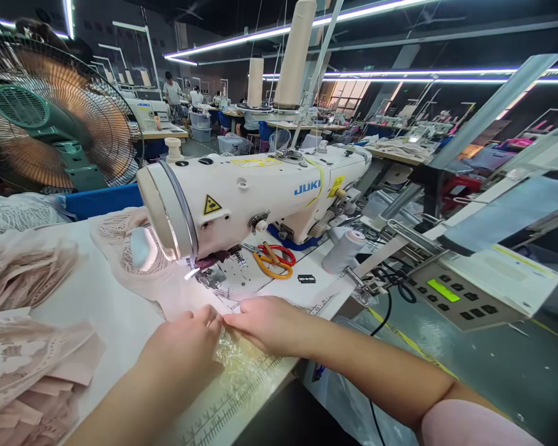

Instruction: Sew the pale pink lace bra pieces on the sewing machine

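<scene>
My left hand (186,341) and my right hand (267,322) meet at the front of a white sewing machine (260,192), fingertips almost touching. Both are closed in a pinch on the edge of a pale pink lace fabric piece (172,294). This fabric runs back to the left of the needle area, its lace part lying beneath the machine head. Exactly how the layers lie between my fingers is hidden. Clear crinkled film or tape (237,359) covers the table edge below my hands, over a printed ruler scale (214,421).
Scissors with orange and red handles (274,263), a black blade (306,279) and a grey thread cone (344,251) lie right of the needle. Pink lace pieces (32,365) are heaped at left. A control box (483,288) juts out at right; a large fan (51,118) stands behind left.
</scene>
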A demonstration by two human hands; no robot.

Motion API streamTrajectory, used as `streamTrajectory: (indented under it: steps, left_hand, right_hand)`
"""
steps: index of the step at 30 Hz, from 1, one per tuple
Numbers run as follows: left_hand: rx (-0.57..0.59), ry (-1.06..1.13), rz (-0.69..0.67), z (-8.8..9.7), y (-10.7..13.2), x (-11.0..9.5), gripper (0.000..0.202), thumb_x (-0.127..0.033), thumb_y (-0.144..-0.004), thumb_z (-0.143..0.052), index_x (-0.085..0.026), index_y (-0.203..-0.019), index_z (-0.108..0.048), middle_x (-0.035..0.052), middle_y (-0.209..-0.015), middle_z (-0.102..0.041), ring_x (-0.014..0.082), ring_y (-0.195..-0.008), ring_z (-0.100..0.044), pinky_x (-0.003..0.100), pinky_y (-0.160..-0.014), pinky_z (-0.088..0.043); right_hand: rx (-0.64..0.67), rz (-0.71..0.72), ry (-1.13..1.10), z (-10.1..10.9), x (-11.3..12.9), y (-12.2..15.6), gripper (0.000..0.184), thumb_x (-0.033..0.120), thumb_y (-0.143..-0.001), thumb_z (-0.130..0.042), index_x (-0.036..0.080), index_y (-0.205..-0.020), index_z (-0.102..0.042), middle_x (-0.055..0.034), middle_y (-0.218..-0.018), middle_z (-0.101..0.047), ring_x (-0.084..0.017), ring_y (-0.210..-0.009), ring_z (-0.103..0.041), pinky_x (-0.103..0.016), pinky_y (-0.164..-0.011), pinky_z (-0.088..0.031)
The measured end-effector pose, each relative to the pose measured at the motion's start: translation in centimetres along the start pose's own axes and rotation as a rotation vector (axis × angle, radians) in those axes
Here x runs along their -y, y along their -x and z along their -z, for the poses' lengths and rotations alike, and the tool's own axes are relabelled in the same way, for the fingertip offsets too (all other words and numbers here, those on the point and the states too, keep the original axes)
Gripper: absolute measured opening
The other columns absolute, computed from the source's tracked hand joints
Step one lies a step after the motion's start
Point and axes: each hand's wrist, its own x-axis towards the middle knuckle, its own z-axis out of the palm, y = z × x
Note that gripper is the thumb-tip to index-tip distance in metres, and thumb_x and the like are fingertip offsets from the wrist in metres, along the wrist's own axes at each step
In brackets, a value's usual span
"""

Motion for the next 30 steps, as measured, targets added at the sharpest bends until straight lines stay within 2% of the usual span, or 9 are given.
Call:
streamTrajectory:
  steps: [8, 15, 19, 22, 24, 27, 30]
  left_hand:
    - [-0.042, 0.009, 0.017, -0.2, -0.4, 1.9, 0.057, -0.040, -0.078, -0.051, -0.022, -0.132, -0.052, 0.0103, -0.141, -0.044, 0.0328, -0.106, -0.055, 0.046, -0.077, -0.053]
    - [-0.078, -0.051, 0.036, -0.2, -0.8, 3.2, 0.056, -0.042, -0.081, -0.046, -0.023, -0.133, -0.050, 0.0104, -0.142, -0.043, 0.0317, -0.108, -0.053, 0.048, -0.080, -0.051]
    - [-0.149, -0.083, -0.002, -0.5, -0.8, 3.5, 0.049, -0.044, -0.081, -0.050, -0.022, -0.124, -0.058, 0.0105, -0.141, -0.045, 0.0348, -0.120, -0.044, 0.061, -0.096, -0.038]
    - [-0.206, -0.023, -0.059, -0.8, -1.0, 3.7, 0.037, -0.042, -0.082, -0.052, -0.021, -0.108, -0.066, 0.0101, -0.133, -0.053, 0.0334, -0.124, -0.042, 0.064, -0.105, -0.026]
    - [-0.211, 0.009, -0.073, -0.9, -1.1, 3.8, 0.039, -0.041, -0.081, -0.053, -0.019, -0.110, -0.065, 0.0113, -0.127, -0.056, 0.0326, -0.120, -0.046, 0.060, -0.104, -0.030]
    - [-0.181, -0.009, -0.067, -0.9, -1.2, 4.0, 0.046, -0.041, -0.079, -0.053, -0.020, -0.119, -0.060, 0.0120, -0.124, -0.057, 0.0329, -0.115, -0.049, 0.055, -0.095, -0.041]
    - [-0.148, -0.046, -0.062, -0.8, -1.2, 4.0, 0.042, -0.042, -0.080, -0.048, -0.023, -0.115, -0.064, 0.0121, -0.129, -0.053, 0.0337, -0.116, -0.048, 0.053, -0.089, -0.044]
  right_hand:
    - [0.068, -0.040, 0.016, 0.8, 0.0, -1.4, 0.043, 0.028, -0.092, -0.047, 0.031, -0.135, -0.047, -0.0042, -0.088, -0.060, -0.018, -0.072, -0.054, -0.027, -0.052, -0.021]
    - [0.146, -0.106, 0.033, 1.9, 0.8, -3.0, 0.047, 0.025, -0.090, -0.049, 0.029, -0.137, -0.044, -0.0047, -0.092, -0.063, -0.019, -0.078, -0.059, -0.027, -0.049, -0.023]
    - [0.132, -0.113, 0.065, 1.6, 1.0, -3.1, 0.044, 0.024, -0.089, -0.049, 0.028, -0.133, -0.046, -0.0037, -0.091, -0.063, -0.020, -0.077, -0.061, -0.028, -0.048, -0.023]
    - [0.084, -0.108, 0.087, 1.2, 1.0, -3.0, 0.039, 0.025, -0.090, -0.048, 0.026, -0.129, -0.048, -0.0029, -0.088, -0.064, -0.020, -0.074, -0.061, -0.028, -0.047, -0.023]
    - [0.067, -0.105, 0.090, 1.0, 1.0, -3.0, 0.040, 0.026, -0.090, -0.048, 0.025, -0.130, -0.046, -0.0029, -0.087, -0.064, -0.020, -0.073, -0.062, -0.028, -0.046, -0.024]
    - [0.092, -0.137, 0.088, 1.2, 1.3, -3.2, 0.041, 0.025, -0.090, -0.048, 0.022, -0.131, -0.044, -0.0031, -0.086, -0.066, -0.021, -0.076, -0.063, -0.028, -0.045, -0.026]
    - [0.153, -0.177, 0.101, 1.5, 1.6, -3.5, 0.039, 0.023, -0.090, -0.048, 0.021, -0.129, -0.045, -0.0026, -0.083, -0.067, -0.021, -0.076, -0.064, -0.028, -0.044, -0.028]
